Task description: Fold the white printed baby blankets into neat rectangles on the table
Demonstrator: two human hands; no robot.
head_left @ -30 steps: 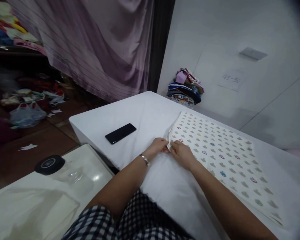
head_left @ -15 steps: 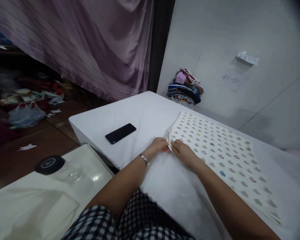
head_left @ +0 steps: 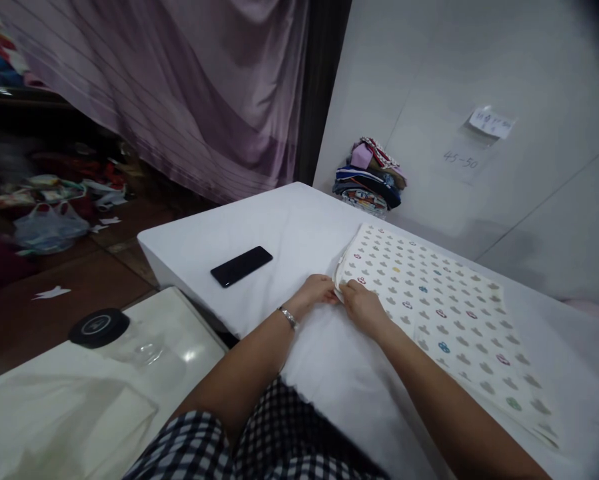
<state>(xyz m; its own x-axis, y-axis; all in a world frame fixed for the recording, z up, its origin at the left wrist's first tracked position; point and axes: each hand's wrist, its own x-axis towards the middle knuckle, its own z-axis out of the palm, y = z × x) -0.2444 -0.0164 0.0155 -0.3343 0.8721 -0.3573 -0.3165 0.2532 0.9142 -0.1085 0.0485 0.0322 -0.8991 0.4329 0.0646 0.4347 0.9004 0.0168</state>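
Note:
A cream cloth point(head_left: 429, 293) printed with small grey shapes and a few coloured ones lies folded flat, in layers, on the white-covered table. My left hand point(head_left: 320, 289), with a silver bracelet at the wrist, is closed at the cloth's near left corner. Right beside it, my right hand point(head_left: 363, 307) pinches the layered edge of the same corner. The fingertips of both hands are partly hidden by the fabric. Left of my hands, a black phone point(head_left: 242, 266) rests on the white table cover point(head_left: 279, 213).
A stack of folded clothes point(head_left: 366, 177) stands by the wall at the table's back edge. Lower left, a white surface holds a jar with a black lid point(head_left: 99, 327) and pale fabric point(head_left: 54, 427). A purple curtain point(head_left: 204, 87) hangs behind; plastic bags point(head_left: 52, 227) lie on the floor.
My right hand has shifted very slightly left along the cloth's edge. The left hand and the cloth stay nearly where they were.

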